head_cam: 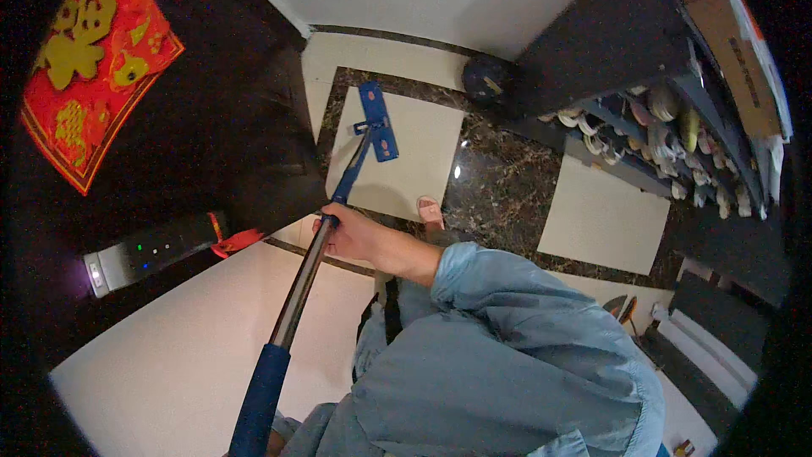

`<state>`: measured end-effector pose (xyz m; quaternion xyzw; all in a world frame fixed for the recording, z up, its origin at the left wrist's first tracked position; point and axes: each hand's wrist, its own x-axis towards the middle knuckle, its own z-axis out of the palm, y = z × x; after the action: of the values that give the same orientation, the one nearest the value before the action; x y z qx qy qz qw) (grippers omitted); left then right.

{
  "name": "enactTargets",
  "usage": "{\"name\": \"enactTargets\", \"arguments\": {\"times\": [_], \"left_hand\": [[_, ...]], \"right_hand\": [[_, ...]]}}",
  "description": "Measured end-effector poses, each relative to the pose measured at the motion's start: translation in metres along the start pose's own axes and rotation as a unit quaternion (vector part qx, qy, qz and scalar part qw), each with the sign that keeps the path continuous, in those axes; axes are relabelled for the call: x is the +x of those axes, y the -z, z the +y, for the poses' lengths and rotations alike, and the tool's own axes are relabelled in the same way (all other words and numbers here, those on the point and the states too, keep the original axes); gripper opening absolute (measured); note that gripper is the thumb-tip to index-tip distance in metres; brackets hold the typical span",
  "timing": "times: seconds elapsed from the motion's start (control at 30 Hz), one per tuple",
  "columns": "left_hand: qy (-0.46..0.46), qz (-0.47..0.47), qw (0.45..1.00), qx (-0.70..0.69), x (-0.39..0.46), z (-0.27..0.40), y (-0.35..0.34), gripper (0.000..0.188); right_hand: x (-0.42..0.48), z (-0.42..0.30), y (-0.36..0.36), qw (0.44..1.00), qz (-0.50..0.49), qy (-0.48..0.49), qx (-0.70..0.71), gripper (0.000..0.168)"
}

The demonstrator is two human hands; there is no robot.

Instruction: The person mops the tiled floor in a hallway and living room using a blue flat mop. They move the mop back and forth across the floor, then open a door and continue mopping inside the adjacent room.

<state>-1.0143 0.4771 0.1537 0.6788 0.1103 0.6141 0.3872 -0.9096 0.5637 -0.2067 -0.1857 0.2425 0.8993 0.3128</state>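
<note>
My right hand (342,230) is wrapped around the metal pole of a flat mop (303,285), just below its blue joint collar. From there the pole slants down to a thick blue grip (259,397) at the bottom edge. Only a little of my left hand (276,443) shows there, at the grip; most of it is hidden behind the grip or cut off by the frame. The blue rectangular mop head (379,120) lies on a cream floor tile (425,130), near the dark door. A foot in a pink slipper (430,211) stands on the same tile.
A dark door (254,108) at left carries a red-and-gold hanging (95,70) and a lit electronic lock (152,254) with a red ribbon (236,243). Shoes (663,139) fill a dark rack at right, near a cardboard box (729,57). A dark rounded object (485,79) sits by the wall.
</note>
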Motion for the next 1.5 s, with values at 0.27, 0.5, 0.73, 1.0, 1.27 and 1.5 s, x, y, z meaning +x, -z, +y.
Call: {"name": "enactTargets", "arguments": {"times": [0.27, 0.5, 0.73, 1.0, 1.27, 1.5], "left_hand": [[0.071, 0.024, 0.986, -0.151, 0.005, -0.022, 0.006, 0.017], [0.189, -0.037, 0.961, -0.197, -0.004, -0.057, 0.024, 0.031], [0.082, 0.153, 0.984, -0.047, -0.016, 0.027, 0.050, 0.038], [0.001, 0.347, 0.848, 0.400, -0.015, 0.027, 0.126, 0.053], [0.197, 0.476, 0.665, 0.540, -0.044, -0.072, 0.209, 0.080], [0.215, 0.503, 0.619, 0.564, -0.046, -0.078, 0.209, 0.071]], "right_hand": [[-0.123, -0.012, 0.092, 0.994, -0.049, 0.072, 0.070, 0.031], [-0.133, -0.029, 0.103, 0.992, 0.070, 0.073, 0.080, 0.030], [-0.089, 0.017, 0.035, 0.995, 0.086, -0.041, 0.033, 0.018], [-0.049, -0.006, -0.008, 0.993, 0.092, 0.035, 0.072, 0.021], [-0.126, -0.101, -0.043, 0.975, 0.010, 0.193, 0.105, 0.020], [-0.231, -0.123, 0.000, 0.908, 0.043, 0.268, 0.318, 0.010]]}}
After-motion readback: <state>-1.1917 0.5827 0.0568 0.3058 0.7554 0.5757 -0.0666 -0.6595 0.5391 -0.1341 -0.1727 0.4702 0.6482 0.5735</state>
